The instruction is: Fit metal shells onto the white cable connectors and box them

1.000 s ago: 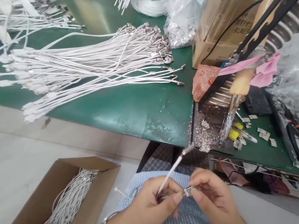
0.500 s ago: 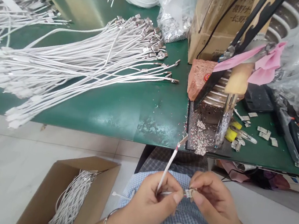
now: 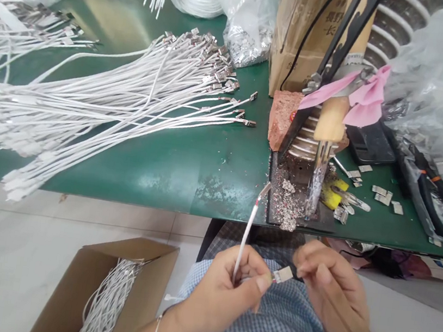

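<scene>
Pinched between thumb and fingers of my left hand [image 3: 228, 296] is a white cable [image 3: 245, 238]. One length of it rises from the fist and ends in red wire and a thin metal connector [image 3: 264, 191] near the bench edge. A second, flat silver connector [image 3: 282, 274] sticks out past my left thumb, with a bit of red wire behind it. Just right of that connector is my right hand [image 3: 335, 294], fingers curled and closed, apart from it. Whether anything small is between the right fingertips is hidden.
Many finished-looking white cables [image 3: 103, 94] lie across the green bench [image 3: 154, 173]. An iron stand with a wooden-handled tool [image 3: 331, 118], loose metal connectors [image 3: 382, 195] and pliers [image 3: 441, 186] are on the right. A cardboard box [image 3: 149, 282] of cables sits lower left.
My right hand has let go of the flat silver connector and drawn off to the right. My left hand still grips the cable. The view has shifted slightly.
</scene>
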`<state>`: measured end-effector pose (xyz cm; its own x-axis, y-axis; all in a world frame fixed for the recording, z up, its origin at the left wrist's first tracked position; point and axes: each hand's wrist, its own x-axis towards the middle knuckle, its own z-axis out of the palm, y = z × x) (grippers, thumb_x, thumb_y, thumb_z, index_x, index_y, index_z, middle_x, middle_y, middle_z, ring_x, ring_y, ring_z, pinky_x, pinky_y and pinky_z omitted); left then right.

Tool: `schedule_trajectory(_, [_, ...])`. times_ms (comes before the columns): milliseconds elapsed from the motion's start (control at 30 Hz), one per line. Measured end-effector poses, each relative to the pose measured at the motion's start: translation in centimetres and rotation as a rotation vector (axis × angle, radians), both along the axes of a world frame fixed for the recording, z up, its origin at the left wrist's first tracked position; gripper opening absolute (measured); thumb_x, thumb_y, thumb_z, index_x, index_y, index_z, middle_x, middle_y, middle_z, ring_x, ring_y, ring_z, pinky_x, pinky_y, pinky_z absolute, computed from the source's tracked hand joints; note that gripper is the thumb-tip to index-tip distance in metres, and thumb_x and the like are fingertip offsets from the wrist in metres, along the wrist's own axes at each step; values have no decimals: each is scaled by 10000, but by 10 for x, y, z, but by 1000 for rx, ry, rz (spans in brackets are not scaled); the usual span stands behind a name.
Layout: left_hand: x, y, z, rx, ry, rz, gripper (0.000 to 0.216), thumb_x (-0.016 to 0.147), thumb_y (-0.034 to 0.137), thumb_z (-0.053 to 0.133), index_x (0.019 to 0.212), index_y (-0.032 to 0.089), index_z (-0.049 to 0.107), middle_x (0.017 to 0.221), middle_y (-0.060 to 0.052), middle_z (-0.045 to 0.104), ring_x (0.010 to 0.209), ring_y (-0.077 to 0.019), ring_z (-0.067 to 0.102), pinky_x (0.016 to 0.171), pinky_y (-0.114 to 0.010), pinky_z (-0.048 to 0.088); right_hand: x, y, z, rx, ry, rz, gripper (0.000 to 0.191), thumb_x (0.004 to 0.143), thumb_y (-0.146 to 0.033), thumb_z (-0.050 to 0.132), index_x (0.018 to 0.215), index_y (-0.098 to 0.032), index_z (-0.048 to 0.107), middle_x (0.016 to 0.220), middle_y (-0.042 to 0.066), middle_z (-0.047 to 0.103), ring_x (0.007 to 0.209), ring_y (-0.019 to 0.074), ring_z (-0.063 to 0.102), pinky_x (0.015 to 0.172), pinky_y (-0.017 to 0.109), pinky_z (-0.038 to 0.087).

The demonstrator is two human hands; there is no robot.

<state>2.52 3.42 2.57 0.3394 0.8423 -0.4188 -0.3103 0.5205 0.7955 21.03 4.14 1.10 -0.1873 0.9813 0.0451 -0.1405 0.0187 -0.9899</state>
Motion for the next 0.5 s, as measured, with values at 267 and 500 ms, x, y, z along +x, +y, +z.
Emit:
schedule_trajectory(267, [0,-1,-2,33,6,-1,358,795,477,715,733,156,567,494,53,512,419,-48,405,445,-167,323,7,-4,0,120,-131,47,184,973,-341,507,1000,-287,680,664,-4,537,589,141,483,535,269,379])
schedule_trajectory(500, [-3,-5,-1,46,73,-29,349,823,475,678,745,160,547,508,53,494,438,-61,397,457,-175,314,3,-5,0,73,-70,25,167,972,-356,499,1022,-266,631,639,-26,479,553,123,454,506,234,409])
